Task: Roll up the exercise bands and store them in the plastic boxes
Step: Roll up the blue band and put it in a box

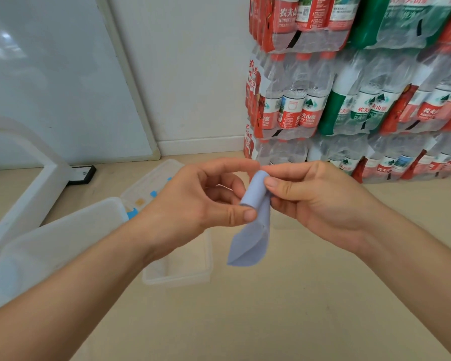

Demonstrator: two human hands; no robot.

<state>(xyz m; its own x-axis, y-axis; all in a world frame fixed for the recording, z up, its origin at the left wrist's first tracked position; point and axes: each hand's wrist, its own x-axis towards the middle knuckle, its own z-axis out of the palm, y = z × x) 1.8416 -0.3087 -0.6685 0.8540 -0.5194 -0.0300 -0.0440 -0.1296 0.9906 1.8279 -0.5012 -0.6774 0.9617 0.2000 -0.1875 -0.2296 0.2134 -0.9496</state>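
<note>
Whiteboard [50, 87] leans on wall far left, w/ a white stand [37, 188] in front. Clear plastic box [63, 230] sits on floor [297, 308] lower left. A second clear box [177, 272] lies just right of it, partly hidden by left forearm. Behind them lies a flat clear lid [151, 178] w/ blue bits on it; can't tell what they are. Left hand [193, 201] is mid-frame above floor, thumb and fingers [227, 165] curled on lower part of pale-blue exercise band [255, 201]. Band is part-rolled into a tube, upright btwn both hands, loose tail hanging below. Right hand [320, 201] pinches roll's upper end btwn thumb and forefinger. Shrink-wrapped water bottle packs [349, 100] are stacked at right.
</note>
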